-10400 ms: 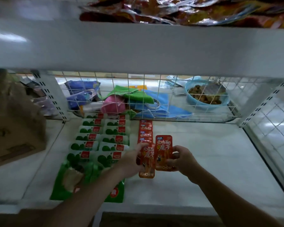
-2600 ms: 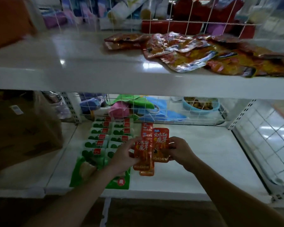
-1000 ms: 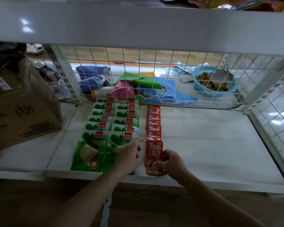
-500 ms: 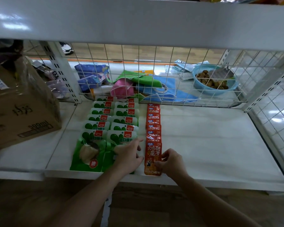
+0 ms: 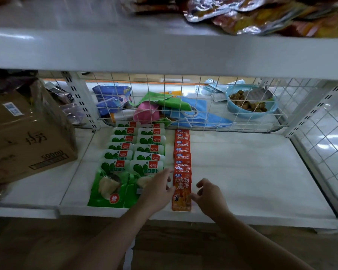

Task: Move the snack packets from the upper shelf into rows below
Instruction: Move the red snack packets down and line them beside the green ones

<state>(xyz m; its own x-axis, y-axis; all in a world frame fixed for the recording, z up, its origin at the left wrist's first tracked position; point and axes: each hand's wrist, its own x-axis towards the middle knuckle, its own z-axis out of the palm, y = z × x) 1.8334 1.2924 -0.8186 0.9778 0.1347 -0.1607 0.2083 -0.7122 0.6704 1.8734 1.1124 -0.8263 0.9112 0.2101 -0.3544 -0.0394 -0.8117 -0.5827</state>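
Snack packets: 1 red row (image 5: 181, 168), 2 green rows (image 5: 134, 152); both hands (image 5: 209, 195) loose, grasping nothing.

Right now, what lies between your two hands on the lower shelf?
In the head view, the front red snack packet of the red row lies between left hand and right hand.

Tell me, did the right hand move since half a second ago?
Yes. The right hand has let go of the front red packet and slid right, away from it.
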